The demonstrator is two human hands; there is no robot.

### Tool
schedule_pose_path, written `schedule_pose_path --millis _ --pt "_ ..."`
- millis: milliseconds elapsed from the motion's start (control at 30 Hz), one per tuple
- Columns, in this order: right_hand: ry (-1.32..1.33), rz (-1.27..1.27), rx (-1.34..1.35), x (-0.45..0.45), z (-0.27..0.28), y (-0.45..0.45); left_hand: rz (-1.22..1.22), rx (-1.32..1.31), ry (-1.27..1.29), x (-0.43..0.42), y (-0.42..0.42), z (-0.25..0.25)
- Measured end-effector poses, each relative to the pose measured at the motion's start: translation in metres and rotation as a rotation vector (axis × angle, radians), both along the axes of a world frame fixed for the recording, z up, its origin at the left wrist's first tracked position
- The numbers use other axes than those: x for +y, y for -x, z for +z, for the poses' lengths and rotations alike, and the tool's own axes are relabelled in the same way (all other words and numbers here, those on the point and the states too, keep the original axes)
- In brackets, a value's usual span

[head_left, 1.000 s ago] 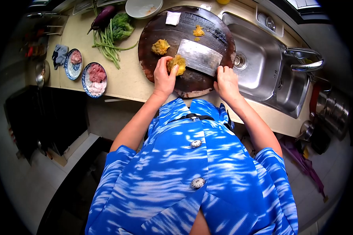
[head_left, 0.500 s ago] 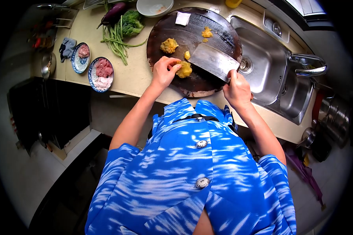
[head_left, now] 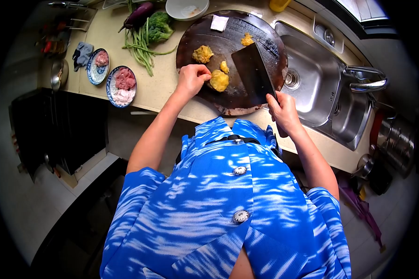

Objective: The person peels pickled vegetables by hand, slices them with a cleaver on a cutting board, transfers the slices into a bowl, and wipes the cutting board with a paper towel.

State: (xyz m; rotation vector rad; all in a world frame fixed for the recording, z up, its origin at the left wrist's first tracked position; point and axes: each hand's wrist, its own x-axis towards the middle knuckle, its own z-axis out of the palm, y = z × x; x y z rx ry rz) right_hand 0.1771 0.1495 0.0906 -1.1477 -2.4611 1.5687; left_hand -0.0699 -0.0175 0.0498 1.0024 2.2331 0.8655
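My right hand [head_left: 284, 111] grips the handle of a broad cleaver [head_left: 253, 69]. Its dark blade is tilted over the right part of a round, dark wooden chopping board [head_left: 237, 101]. My left hand [head_left: 191, 81] has thumb and fingers pinched together at the left edge of a glossy yellow lump of food [head_left: 219, 80]; whether anything is between the fingertips is hidden. Just above that lump lies a small yellow piece [head_left: 224, 67]. A browner, shredded-looking heap [head_left: 202, 54] sits at the upper left of the board, and a smaller yellow heap [head_left: 247, 39] lies beyond the blade.
A folded white cloth [head_left: 219, 23] rests at the board's far edge. Left of the board are green beans [head_left: 142, 51], broccoli [head_left: 159, 28], an eggplant [head_left: 138, 15] and two patterned dishes of raw meat [head_left: 124, 79]. The steel sink [head_left: 307, 65] with its tap [head_left: 368, 86] adjoins on the right.
The cleaver has swung from lying slantwise toward the left to a steeper, tilted position, its blade now dark. My left fingers have shifted slightly left, from over the yellow lump to its edge.
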Motion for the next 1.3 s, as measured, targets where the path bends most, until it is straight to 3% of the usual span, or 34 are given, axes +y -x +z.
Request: schedule_pose_path --millis 67,200,700,1133,1300 --pt "0.418 -0.074 0.007 0.000 0.016 0.007 0.036 -0.014 0.029 0.002 -0.006 0.001" --pt "0.602 -0.057 -0.008 -0.003 0.018 0.010 0.180 -0.064 -0.098 0.005 -0.020 -0.004" --pt "0.440 0.163 -0.138 -0.005 0.020 0.022 0.147 0.270 -0.172 0.003 -0.029 -0.004" --pt "0.650 0.169 -0.177 0.015 0.030 0.045 -0.017 0.320 -0.270 0.015 -0.032 0.005" --pt "0.831 -0.005 -0.099 0.018 0.013 0.058 -0.043 0.305 -0.275 0.020 -0.034 0.005"
